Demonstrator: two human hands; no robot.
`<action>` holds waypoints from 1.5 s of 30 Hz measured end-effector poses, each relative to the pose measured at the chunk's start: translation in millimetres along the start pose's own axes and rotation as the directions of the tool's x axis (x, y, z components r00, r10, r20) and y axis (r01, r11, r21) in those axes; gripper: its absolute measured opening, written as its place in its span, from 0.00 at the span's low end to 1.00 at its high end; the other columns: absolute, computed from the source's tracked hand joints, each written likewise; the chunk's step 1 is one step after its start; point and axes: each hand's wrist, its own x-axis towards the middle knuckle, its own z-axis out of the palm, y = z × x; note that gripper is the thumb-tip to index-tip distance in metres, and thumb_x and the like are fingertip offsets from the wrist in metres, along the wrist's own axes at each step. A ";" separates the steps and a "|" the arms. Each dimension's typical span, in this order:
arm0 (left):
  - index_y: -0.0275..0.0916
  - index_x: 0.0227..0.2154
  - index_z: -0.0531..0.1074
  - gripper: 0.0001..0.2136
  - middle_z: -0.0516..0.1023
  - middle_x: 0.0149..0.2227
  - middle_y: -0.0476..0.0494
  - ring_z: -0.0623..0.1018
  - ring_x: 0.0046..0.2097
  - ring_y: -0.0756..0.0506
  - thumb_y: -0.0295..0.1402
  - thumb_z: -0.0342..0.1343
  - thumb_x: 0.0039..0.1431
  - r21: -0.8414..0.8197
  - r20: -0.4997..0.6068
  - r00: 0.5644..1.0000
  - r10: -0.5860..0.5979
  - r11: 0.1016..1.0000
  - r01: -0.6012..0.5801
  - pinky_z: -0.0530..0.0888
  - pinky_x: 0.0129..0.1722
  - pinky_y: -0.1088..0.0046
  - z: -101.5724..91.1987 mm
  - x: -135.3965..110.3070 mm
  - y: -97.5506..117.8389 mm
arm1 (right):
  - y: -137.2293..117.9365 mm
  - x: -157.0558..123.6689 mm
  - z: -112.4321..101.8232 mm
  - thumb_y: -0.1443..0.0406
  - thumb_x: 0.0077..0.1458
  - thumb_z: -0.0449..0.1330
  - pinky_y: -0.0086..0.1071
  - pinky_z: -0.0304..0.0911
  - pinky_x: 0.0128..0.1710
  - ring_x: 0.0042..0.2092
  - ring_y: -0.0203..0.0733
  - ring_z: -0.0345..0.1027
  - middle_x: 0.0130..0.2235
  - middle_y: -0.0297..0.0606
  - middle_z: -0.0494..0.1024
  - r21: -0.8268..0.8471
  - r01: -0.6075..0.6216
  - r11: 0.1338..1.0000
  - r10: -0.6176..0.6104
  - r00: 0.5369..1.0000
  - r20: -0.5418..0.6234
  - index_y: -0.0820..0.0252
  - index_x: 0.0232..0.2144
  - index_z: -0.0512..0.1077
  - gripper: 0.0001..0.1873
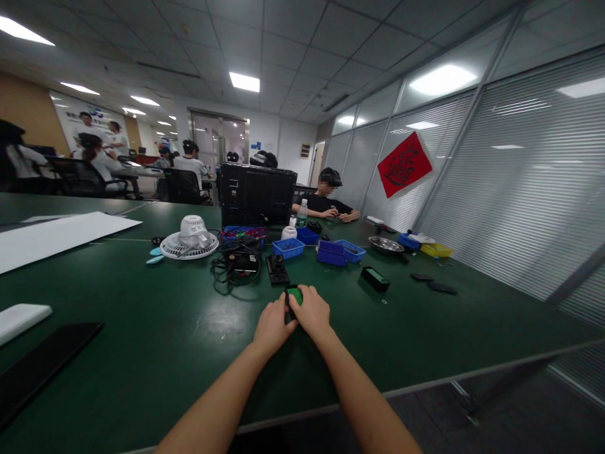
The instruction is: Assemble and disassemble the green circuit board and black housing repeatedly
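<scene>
Both hands are closed around a small black box-like object with a bright green face (295,294), close above or on the green table (203,353). My left hand (271,326) grips its left side. My right hand (312,310) wraps its right side, the thumb lying across the green face. Fingers cover much of the object, so its exact kind is unclear. Just beyond it sits a black stand-like part (278,271). Farther right lies a black box with a pale green top (375,279).
Behind are a white fan part (190,239), tangled black cables (236,263), blue baskets (288,248), a bottle (301,211), a metal bowl (386,244), a yellow tray (437,250) and a large black panel (258,195). A person (328,198) sits across. A black slab (47,359) lies left.
</scene>
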 end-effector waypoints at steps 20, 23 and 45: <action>0.40 0.52 0.57 0.31 0.63 0.45 0.41 0.67 0.48 0.43 0.43 0.58 0.45 -0.019 -0.225 0.969 -0.097 0.995 0.095 0.64 0.47 0.67 -4.9 -1.2 0.0 | 21.4 16.8 43.1 0.58 0.53 0.48 0.21 0.57 0.12 0.17 0.29 0.63 0.31 0.35 0.72 0.769 -0.169 0.617 -0.123 0.944 0.306 0.63 0.28 0.66 0.14; 0.39 0.46 0.60 0.25 0.62 0.43 0.42 0.68 0.46 0.44 0.42 0.58 0.45 -0.028 -0.280 0.957 -0.078 0.997 0.073 0.65 0.46 0.68 -6.8 -3.3 0.4 | 23.0 18.5 46.7 0.58 0.52 0.49 0.23 0.59 0.11 0.18 0.31 0.65 0.30 0.35 0.71 0.807 -0.183 0.561 -0.118 0.948 0.297 0.63 0.30 0.66 0.14; 0.39 0.53 0.56 0.27 0.64 0.41 0.40 0.68 0.44 0.44 0.29 0.53 0.48 0.228 -0.144 0.961 -0.237 0.937 0.265 0.61 0.46 0.71 -43.1 -19.2 2.5 | 33.8 28.2 55.4 0.63 0.51 0.51 0.19 0.52 0.09 0.17 0.28 0.62 0.24 0.33 0.71 0.800 -0.184 0.572 -0.070 0.960 0.271 0.64 0.28 0.66 0.09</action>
